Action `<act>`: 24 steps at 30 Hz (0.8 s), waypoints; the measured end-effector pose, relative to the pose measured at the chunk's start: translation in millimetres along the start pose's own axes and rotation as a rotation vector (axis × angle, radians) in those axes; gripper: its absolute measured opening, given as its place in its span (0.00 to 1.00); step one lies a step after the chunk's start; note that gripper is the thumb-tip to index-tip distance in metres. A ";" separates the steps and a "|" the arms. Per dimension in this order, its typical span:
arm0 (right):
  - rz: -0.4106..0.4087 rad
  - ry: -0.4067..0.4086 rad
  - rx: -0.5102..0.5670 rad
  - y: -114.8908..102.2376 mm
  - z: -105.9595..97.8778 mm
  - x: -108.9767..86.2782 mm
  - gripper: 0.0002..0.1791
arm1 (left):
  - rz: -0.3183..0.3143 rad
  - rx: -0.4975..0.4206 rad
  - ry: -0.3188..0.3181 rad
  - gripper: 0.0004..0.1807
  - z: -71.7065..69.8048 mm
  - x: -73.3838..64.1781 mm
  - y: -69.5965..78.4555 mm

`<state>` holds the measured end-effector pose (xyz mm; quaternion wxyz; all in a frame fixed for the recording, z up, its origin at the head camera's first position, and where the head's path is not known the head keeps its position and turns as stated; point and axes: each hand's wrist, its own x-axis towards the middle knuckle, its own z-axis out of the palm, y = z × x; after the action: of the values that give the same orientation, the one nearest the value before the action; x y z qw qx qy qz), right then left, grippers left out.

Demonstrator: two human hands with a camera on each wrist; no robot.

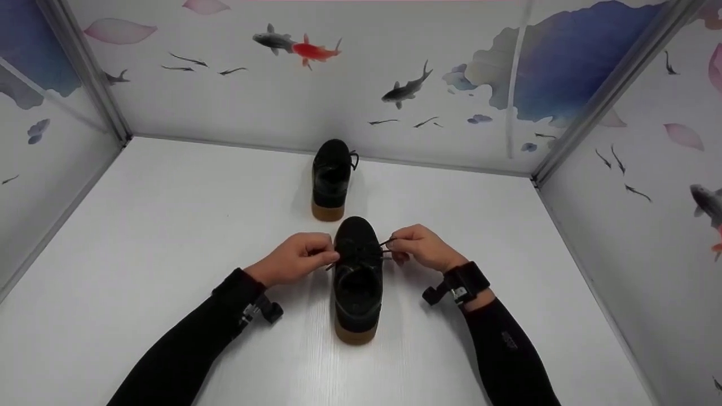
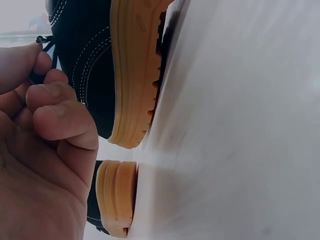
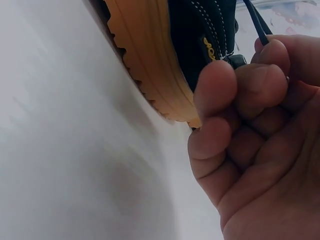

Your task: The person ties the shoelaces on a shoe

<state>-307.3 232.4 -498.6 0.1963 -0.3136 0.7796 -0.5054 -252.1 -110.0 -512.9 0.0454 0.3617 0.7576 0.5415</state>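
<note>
A black shoe (image 1: 359, 270) with a tan sole stands upright on the white surface, toe pointing away from me, between my two hands. At its left side, my left hand (image 1: 296, 258) pinches a dark shoelace (image 2: 54, 56) between thumb and index finger, the other fingers curled. On the opposite side, my right hand (image 1: 426, 247) holds a shoelace (image 3: 256, 21) between thumb and fingertips, pulled out from the shoe. White stitching and the ridged sole (image 2: 134, 75) show in the left wrist view. The lacing on top is too dark to make out how the laces cross.
A second black shoe (image 1: 330, 177) with a tan sole stands just beyond the first, near the back wall, a lace loop at its right. White panels (image 1: 350, 107) printed with fish and petals enclose the white tabletop (image 1: 186, 208) at the back and both sides.
</note>
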 end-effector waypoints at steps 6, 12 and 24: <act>-0.011 -0.005 0.038 2.5 -2.4 -2.6 0.19 | 0.025 0.023 -0.010 0.17 -2.1 0.6 0.4; -0.042 0.027 0.124 10.5 3.8 -8.8 0.19 | -0.034 0.000 -0.044 0.16 -0.1 3.0 -0.3; -0.164 0.027 0.317 24.9 27.1 -10.3 0.23 | -0.215 -0.251 0.042 0.16 3.8 -7.1 7.8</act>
<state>-290.1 228.8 -532.5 0.1908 -0.3347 0.6645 -0.6403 -241.3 -110.0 -510.1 0.1321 0.2585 0.7190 0.6315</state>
